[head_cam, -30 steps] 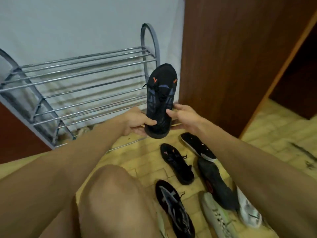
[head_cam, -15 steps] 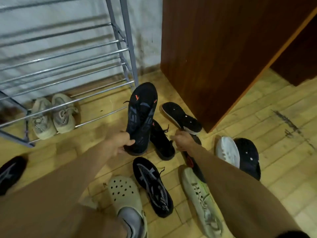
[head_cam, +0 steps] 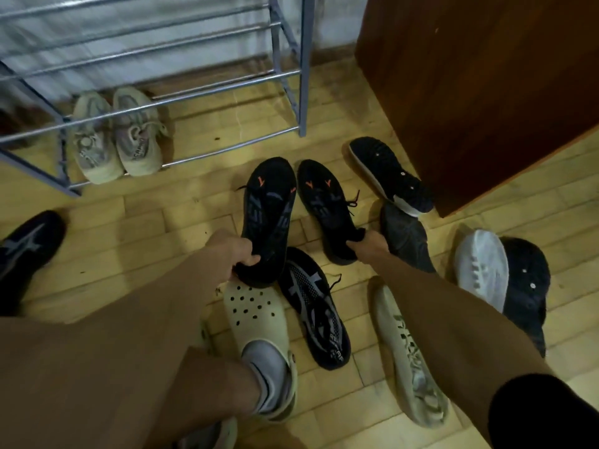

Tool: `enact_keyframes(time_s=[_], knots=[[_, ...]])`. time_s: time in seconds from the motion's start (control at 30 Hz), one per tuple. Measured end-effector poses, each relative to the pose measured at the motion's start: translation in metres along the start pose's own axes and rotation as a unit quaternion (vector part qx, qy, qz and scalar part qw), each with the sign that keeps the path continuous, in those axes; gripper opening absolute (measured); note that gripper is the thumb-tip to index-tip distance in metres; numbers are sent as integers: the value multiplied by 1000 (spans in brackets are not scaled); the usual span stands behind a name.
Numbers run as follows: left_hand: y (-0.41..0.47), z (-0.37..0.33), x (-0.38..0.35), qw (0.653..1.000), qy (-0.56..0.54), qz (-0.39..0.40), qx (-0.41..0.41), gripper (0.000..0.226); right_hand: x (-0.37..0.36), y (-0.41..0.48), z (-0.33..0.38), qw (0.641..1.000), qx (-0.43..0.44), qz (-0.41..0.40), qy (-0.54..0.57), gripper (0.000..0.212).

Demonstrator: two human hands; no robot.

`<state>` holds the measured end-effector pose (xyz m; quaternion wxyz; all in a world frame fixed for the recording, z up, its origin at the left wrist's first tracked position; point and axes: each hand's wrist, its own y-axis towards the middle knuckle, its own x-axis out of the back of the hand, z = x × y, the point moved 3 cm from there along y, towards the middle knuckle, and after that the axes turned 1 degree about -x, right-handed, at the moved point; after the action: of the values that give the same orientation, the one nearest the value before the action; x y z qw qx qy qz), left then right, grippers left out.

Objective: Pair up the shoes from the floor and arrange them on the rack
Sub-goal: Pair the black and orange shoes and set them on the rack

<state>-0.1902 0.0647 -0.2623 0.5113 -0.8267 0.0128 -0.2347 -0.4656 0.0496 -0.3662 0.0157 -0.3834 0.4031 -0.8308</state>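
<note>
Two matching black shoes, heels clamped by left hand (head_cam: 231,257) and right hand (head_cam: 369,246).

floor (head_cam: 486,254): you see yellowish wood blocks laid like bricks, running under everything.
cabinet (head_cam: 486,92): dark brown wood, far right, standing on the floor.
wall (head_cam: 97,34): pale, at the far left.
clog (head_cam: 259,322): cream, holed, worn on your foot, near centre.
sock (head_cam: 269,361): grey, inside the clog.

matching black shoes (head_cam: 269,218) (head_cam: 327,212) side by side, held
</note>
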Motion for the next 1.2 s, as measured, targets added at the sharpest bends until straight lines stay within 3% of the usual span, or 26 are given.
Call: enact_keyframes(time_s=[0.13, 0.27, 0.4, 0.6, 0.83, 1.03, 1.2], knots=[[6, 3, -4, 998, 53, -12, -30, 44, -7, 0, 7, 993, -65, 76, 56, 40], [1, 4, -1, 983, 162, -49, -69, 32, -10, -14, 24, 976, -76, 171, 114, 28], [-1, -1, 8, 977, 187, -69, -77, 34, -5, -18, 27, 964, -82, 156, 198, 43], [4, -20, 9, 996, 58, -27, -68, 41, 35, -15, 38, 995, -10, 61, 75, 41], [23, -44, 28, 995, -72, -55, -49, 37, 35, 3, 76, 973, 50, 62, 215, 48], [66, -85, 50, 979, -170, -91, -74, 35, 30, 32, 143, 972, 90, 51, 212, 51], [122, -124, 69, 960, -242, -102, -93, 35, 21, 71, 208, 951, 82, 43, 293, 43]])
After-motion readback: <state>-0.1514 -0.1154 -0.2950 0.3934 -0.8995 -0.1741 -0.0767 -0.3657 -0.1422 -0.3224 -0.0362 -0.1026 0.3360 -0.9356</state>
